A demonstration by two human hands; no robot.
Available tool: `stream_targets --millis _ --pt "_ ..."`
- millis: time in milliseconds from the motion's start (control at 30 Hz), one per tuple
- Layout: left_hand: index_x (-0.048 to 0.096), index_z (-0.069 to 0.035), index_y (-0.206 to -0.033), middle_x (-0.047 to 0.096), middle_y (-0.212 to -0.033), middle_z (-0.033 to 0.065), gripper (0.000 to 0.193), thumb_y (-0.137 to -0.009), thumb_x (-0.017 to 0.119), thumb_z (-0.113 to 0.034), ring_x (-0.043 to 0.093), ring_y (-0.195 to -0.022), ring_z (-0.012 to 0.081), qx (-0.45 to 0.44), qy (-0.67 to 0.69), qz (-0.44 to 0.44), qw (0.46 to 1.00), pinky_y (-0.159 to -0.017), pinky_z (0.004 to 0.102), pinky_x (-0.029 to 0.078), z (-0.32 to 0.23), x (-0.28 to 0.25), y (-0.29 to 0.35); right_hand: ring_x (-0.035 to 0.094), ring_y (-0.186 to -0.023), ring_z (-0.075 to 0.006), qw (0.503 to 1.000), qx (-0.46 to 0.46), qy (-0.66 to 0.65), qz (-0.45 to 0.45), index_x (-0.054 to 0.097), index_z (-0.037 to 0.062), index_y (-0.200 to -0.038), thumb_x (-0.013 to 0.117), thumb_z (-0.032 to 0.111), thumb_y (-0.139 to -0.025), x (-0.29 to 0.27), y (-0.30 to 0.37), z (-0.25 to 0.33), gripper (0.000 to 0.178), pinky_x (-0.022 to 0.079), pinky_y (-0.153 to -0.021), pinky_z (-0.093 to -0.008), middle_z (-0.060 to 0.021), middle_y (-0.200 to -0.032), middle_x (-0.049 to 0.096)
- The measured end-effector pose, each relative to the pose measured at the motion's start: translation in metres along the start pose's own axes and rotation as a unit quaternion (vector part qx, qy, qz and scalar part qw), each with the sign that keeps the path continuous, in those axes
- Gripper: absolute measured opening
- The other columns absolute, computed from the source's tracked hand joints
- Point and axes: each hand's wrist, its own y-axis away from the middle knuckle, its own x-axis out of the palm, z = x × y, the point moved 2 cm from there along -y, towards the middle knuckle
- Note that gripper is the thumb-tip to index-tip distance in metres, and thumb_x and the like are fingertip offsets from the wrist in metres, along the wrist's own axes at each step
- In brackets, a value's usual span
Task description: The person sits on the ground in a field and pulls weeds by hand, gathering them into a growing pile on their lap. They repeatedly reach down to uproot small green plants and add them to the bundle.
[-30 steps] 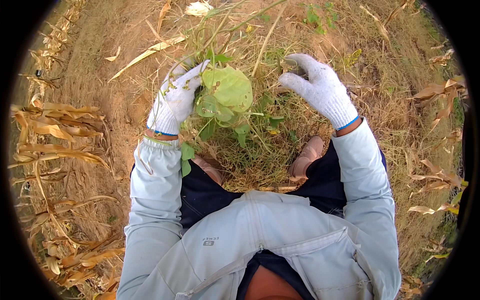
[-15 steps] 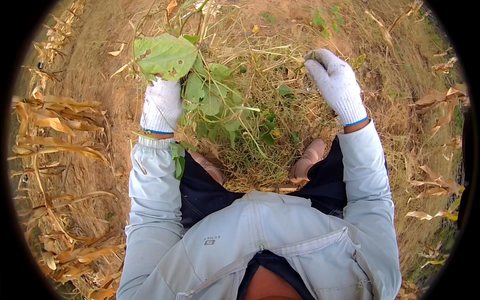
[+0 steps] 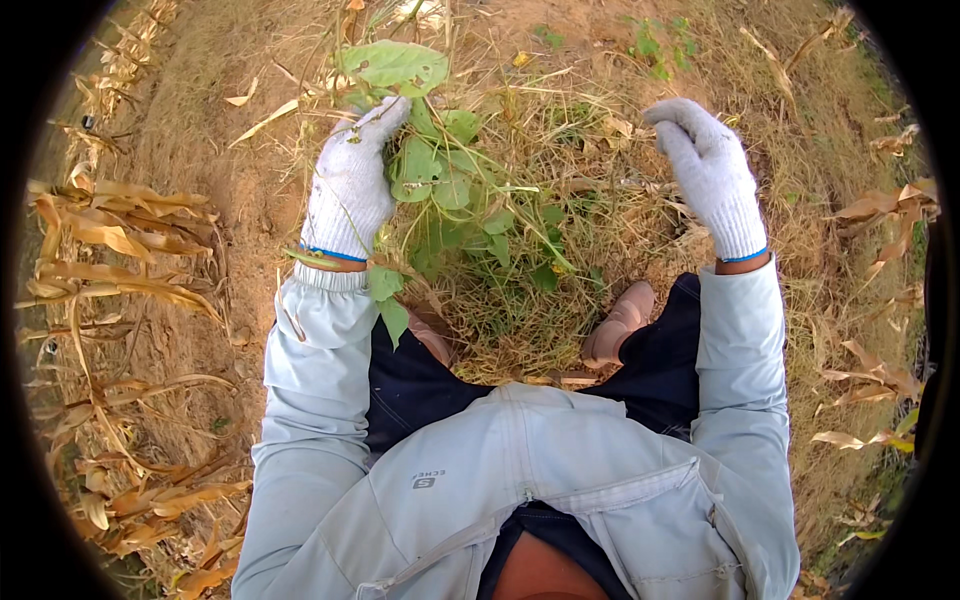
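Note:
My left hand (image 3: 350, 185), in a white knit glove, is closed around the stems of a green leafy vine (image 3: 425, 170). One broad leaf (image 3: 395, 66) with brown holes rises above the fingers. More leaves and thin stems hang to the right of the hand, over dry grass. A few leaves dangle by the left wrist. My right hand (image 3: 708, 170), gloved the same way, is held apart from the vine at the right. Its fingers are curled toward the thumb, and what they pinch, if anything, cannot be made out.
Dry straw and cut stalks (image 3: 500, 330) lie between my shoes (image 3: 620, 322). Withered corn plants (image 3: 120, 230) line the left side, with more dry leaves (image 3: 875, 370) at the right. A small green plant (image 3: 660, 50) grows from the bare soil ahead.
My left hand has shifted right with the vine, and its large leaf has tipped up and away from over the fingers. My right hand has moved slightly right, away from the vine.

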Motion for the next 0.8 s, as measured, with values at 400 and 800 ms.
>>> stream_targets --millis 400,800 --pt "0.052 -0.003 -0.145 0.057 -0.144 0.0167 0.057 -0.098 0.066 -0.033 0.059 -0.131 0.0305 0.145 -0.354 0.1 0.919 -0.11 0.0422 0.05 0.014 0.077 0.023 0.064 -0.12 -0.0447 0.968 0.024 -0.096 0.232 0.046 -0.002 -0.146 0.074 0.045 -0.09 0.088 0.037 0.042 0.078 0.051 -0.101 -0.0449 -0.0299 -0.128 0.066" --pt "0.056 0.003 -0.133 0.07 -0.122 0.0183 0.039 -0.103 0.064 -0.022 0.07 -0.11 0.027 -0.137 0.146 0.031 0.979 -0.097 0.0403 0.058 -0.013 0.04 -0.001 0.05 -0.069 -0.0028 0.895 0.241 -0.372 0.044 0.068 0.0075 -0.104 0.067 0.025 -0.099 0.053 0.011 0.018 0.018 0.041 -0.062 -0.0215 0.0044 -0.086 0.063"
